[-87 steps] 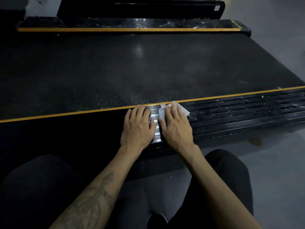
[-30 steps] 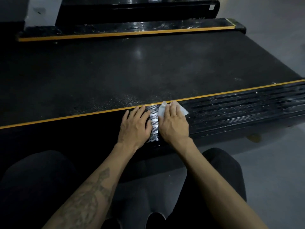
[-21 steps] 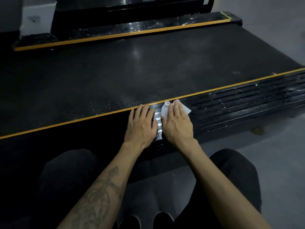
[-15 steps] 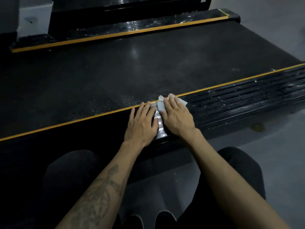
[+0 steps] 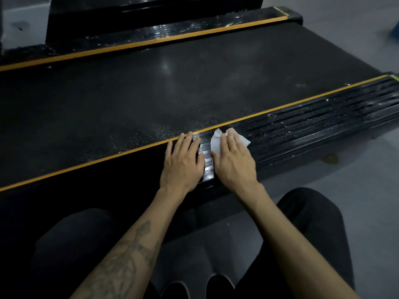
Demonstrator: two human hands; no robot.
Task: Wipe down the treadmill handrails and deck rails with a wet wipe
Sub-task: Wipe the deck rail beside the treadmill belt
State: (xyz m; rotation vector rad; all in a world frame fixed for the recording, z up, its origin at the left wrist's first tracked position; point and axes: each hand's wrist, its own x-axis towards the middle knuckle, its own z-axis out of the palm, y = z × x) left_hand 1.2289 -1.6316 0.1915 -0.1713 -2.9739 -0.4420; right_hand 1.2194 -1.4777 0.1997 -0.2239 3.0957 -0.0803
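Observation:
A white wet wipe (image 5: 216, 142) lies on the near deck rail (image 5: 313, 124), a black ribbed strip edged with a yellow line. My right hand (image 5: 234, 160) presses flat on the wipe with straight fingers, and the wipe's corners stick out past the fingertips. Just to the left, my left hand (image 5: 183, 162) rests flat on the same rail, fingertips reaching the yellow line. A narrow wet, shiny patch of rail shows between the two hands. White specks dot the rail to the right.
The black running belt (image 5: 162, 89) spreads beyond the rail. A far deck rail (image 5: 172, 33) with its own yellow line runs along the belt's other side. Grey floor (image 5: 356, 201) lies to the right. My knees and shoes fill the bottom of the view.
Both hands stay side by side on the rail while the right hand shifts the wipe slightly. The view has tilted, so the rail now slants up to the right.

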